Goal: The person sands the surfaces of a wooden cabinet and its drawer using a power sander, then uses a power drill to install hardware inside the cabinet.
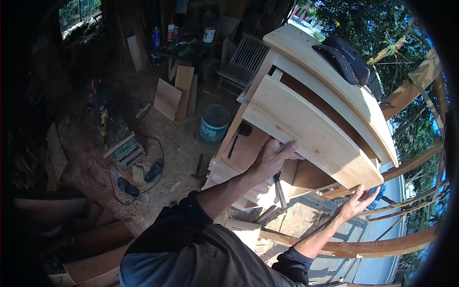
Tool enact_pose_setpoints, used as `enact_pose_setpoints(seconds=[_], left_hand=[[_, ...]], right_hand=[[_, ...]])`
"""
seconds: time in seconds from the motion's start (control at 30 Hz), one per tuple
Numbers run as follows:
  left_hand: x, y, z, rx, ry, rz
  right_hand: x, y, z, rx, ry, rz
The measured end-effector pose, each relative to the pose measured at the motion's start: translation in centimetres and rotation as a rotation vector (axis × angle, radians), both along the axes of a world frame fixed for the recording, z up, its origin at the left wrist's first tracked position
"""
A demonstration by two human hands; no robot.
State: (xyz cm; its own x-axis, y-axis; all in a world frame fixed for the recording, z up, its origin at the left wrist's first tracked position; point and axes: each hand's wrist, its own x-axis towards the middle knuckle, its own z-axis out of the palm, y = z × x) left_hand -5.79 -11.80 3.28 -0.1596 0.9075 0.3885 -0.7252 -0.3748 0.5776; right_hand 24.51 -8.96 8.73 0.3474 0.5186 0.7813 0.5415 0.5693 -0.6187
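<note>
A pale wooden drawer is partly pulled out of a wooden cabinet, with a dark gap above its front board. My left hand is closed on the lower edge of that front, its thumb along the wood and its other fingers partly hidden. At the front's right lower corner, my right hand grips the edge with its fingertips. A dark cap rests on the cabinet top. Below the drawer, the cabinet's interior shows a dark-headed tool, its kind unclear.
A teal bucket stands left of the cabinet, before a slatted chair. Boards lean nearby. A hammer, shoes and a cord lie on the sawdust-strewn floor. Wooden rails run along the right.
</note>
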Motion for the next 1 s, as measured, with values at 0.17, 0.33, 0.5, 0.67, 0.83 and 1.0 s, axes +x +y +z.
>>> enact_pose_setpoints(seconds=[0.17, 0.33, 0.5, 0.67, 0.83, 1.0], left_hand=[[-4.1, -1.7, -2.4, -0.049, 0.261, 0.819], [-8.6, -2.5, 2.8, -0.088, 0.626, 1.094], [-9.0, -4.1, 2.7, -0.07, 0.495, 0.836], [-8.8, -8.8, 3.4, -0.009, 0.568, 0.832], [-10.1, -11.8, 2.3, 0.163, 0.698, 0.965], [-11.0, -11.7, 2.2, 0.235, 0.726, 0.911]], right_hand=[[-0.9, 0.5, 0.8, -0.049, 0.083, 0.102], [-1.0, -0.5, 2.3, -0.105, 0.131, 0.201], [-0.8, -2.4, 2.2, -0.092, 0.223, 0.201], [0.8, -5.9, 1.3, -0.022, 0.246, -0.019], [2.6, -8.0, -0.5, 0.181, -0.216, -0.3], [-1.7, -9.0, 1.0, 0.151, -0.27, -0.511]])
